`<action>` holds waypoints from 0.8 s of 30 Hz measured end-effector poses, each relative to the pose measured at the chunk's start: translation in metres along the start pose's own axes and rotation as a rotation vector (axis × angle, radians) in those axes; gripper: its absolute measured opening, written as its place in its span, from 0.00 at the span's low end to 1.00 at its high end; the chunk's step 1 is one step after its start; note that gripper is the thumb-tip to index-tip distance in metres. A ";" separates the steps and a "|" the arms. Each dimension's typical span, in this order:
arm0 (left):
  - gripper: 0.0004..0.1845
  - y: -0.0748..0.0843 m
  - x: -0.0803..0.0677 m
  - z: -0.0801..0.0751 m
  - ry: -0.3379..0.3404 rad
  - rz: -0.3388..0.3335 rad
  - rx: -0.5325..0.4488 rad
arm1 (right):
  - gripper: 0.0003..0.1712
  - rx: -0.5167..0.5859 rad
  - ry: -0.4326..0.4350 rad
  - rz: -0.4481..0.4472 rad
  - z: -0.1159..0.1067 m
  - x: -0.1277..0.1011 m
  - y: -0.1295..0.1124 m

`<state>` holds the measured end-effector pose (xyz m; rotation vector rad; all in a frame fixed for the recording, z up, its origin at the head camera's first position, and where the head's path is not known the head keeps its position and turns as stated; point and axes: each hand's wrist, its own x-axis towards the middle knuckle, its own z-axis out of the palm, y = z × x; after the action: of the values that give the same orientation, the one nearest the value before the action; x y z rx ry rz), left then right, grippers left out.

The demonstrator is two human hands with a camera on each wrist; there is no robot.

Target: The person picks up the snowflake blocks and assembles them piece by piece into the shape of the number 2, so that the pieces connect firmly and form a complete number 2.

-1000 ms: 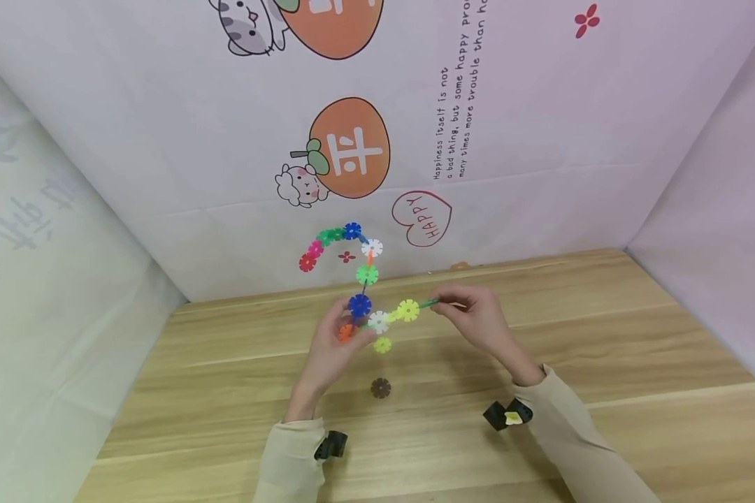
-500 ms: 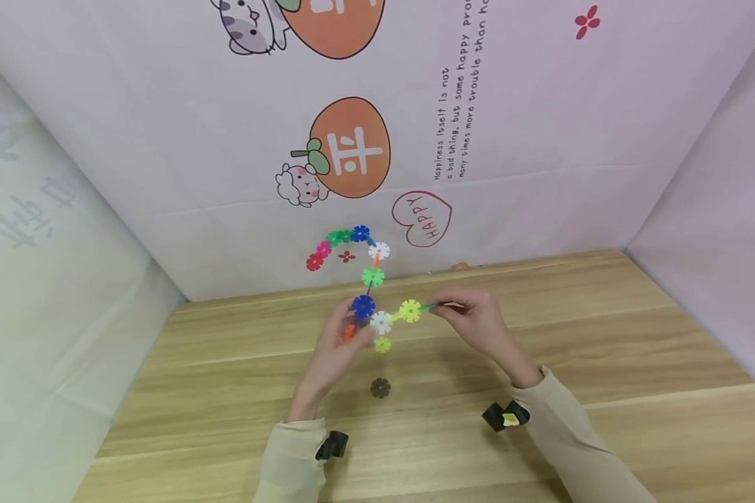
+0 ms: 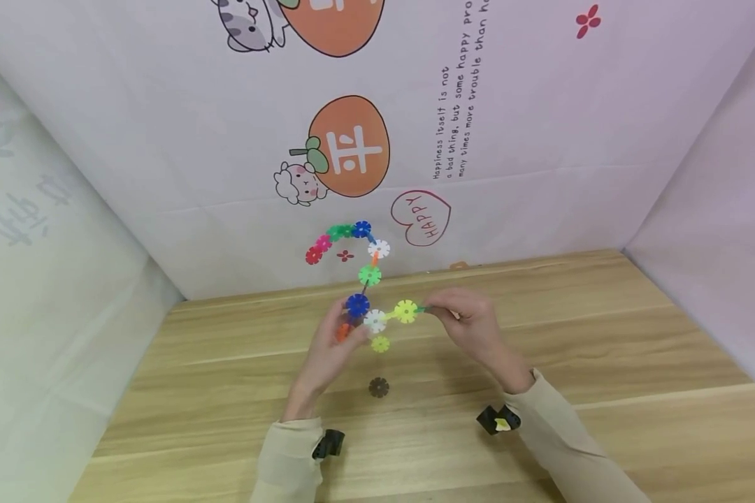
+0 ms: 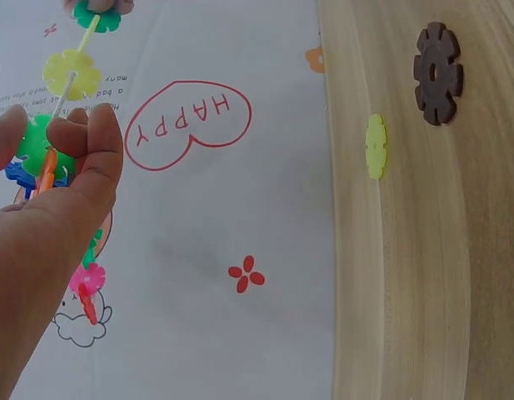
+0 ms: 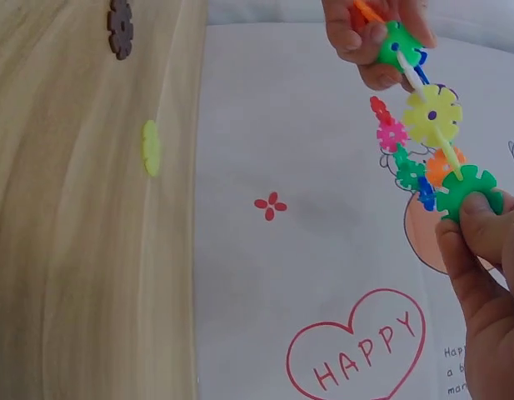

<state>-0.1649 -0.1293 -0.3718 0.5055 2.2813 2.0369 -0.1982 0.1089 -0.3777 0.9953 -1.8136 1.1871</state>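
Note:
A curved chain of slotted plastic snowflake discs in several colours is held above the table. My left hand (image 3: 327, 349) grips its lower part, with thumb and fingers around a green disc (image 4: 37, 148) and an orange disc (image 3: 343, 333) beside them. From there the chain runs up past a blue disc (image 3: 357, 305) and bends left to a red end disc (image 3: 314, 255). Its other branch runs right through a white disc (image 3: 375, 321) and a yellow disc (image 3: 405, 311). At that branch's end my right hand (image 3: 468, 325) pinches a green disc (image 5: 469, 190), which joins the chain.
A brown disc (image 3: 379, 387) lies on the wooden table (image 3: 226, 419) in front of the hands. Nearer the chain lies a yellow-green disc (image 3: 380, 344). A printed cloth (image 3: 509, 209) hangs behind the table, with plain cloth sides left and right.
The chain shifted slightly right, then back left. My right hand has moved a little left and its fingers now cover more of the green disc. My left hand keeps its grip.

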 end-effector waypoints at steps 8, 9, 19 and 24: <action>0.24 -0.001 0.000 -0.001 -0.002 -0.008 -0.004 | 0.14 -0.020 0.051 0.032 0.008 -0.003 -0.002; 0.23 -0.001 0.000 -0.001 0.003 -0.007 -0.007 | 0.14 -0.018 0.046 0.033 0.007 -0.002 -0.002; 0.23 -0.002 0.001 0.000 0.067 0.049 -0.014 | 0.13 0.023 0.024 0.070 0.005 0.003 -0.004; 0.24 -0.002 0.001 0.001 0.077 0.056 -0.009 | 0.18 0.055 0.045 0.131 0.004 0.001 -0.003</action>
<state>-0.1662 -0.1279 -0.3734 0.5045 2.3252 2.1268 -0.1961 0.1045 -0.3769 0.8848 -1.8427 1.3346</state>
